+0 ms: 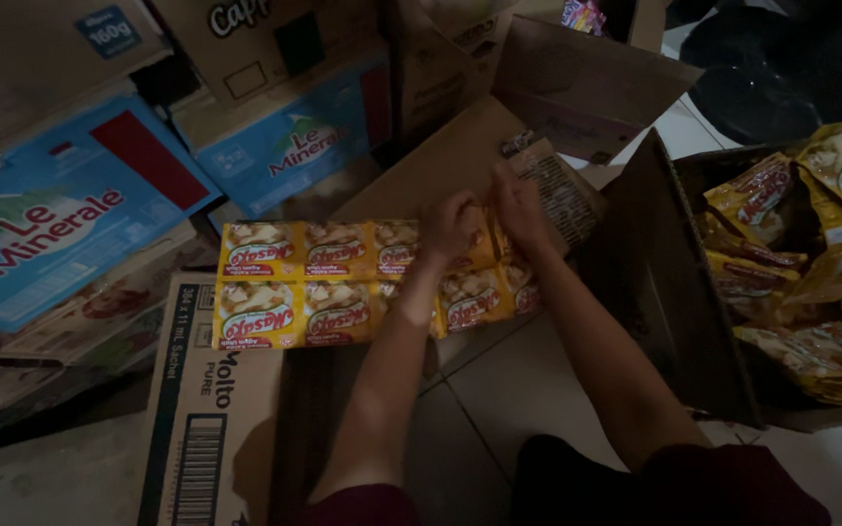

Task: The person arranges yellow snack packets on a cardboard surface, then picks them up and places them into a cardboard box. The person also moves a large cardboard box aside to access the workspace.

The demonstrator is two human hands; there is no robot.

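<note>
From the head camera, looking down in dim light, both forearms reach forward over a pale tiled floor and meet at the far end of two joined strips of yellow seasoning sachets, which lie flat, one row behind the other, and run off to the left of the hands. The strips rest across flattened cardboard, probably so the rows stay straight and easy to handle. The left hand is curled down onto the right-hand part of the rear row, fingers bent and closed over the sachets there, seemingly pinning or pinching them; how firmly it grips I cannot tell in this gloom. The right hand sits just beside it, touching it, fingers drawn together at the end of the strip, where a darker printed packet lies right behind; whether it pinches a sachet or that packet is not clear. To the right of the hands stands an open carton heaped with loose strips of the same yellow sachets, within easy reach. To the left, blue-printed water cartons are stacked, and nearer the person's body lies a flattened box with a barcode.
</note>
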